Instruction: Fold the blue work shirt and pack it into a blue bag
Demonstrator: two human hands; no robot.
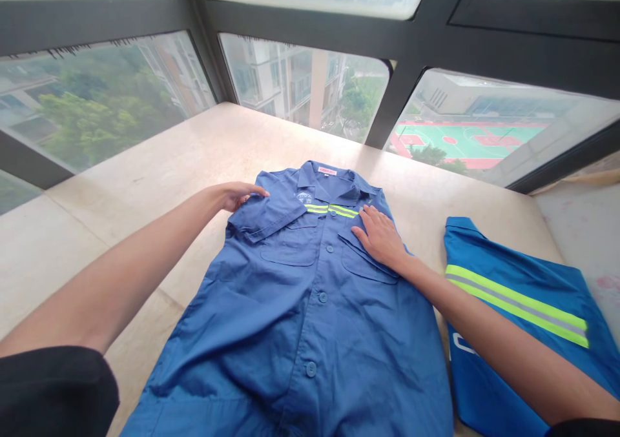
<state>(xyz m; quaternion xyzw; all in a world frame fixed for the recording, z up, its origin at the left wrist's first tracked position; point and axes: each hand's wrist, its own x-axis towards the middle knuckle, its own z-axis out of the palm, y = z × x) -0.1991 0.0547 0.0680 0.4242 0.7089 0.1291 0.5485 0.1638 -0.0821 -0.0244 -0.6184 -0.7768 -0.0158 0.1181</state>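
Note:
A blue short-sleeved work shirt (271,301) lies front up and buttoned, its collar toward the windows. Yellow-green reflective strips cross its chest. The sleeve on the left is folded inward over the chest, and my left hand (239,195) grips the fabric at that sleeve's outer edge, some of its fingers hidden behind the cloth. On the opposite side of the chest, near the pocket flap, my right hand (380,233) rests flat with its fingers stretched out. The sleeve on that side is not visible.
To the right lies a brighter blue folded garment (518,256) with a wide yellow-green and grey reflective band; my right forearm passes over it. The pale stone ledge (194,143) ends at dark-framed windows (305,85) ahead. A light wall (586,230) stands at the right.

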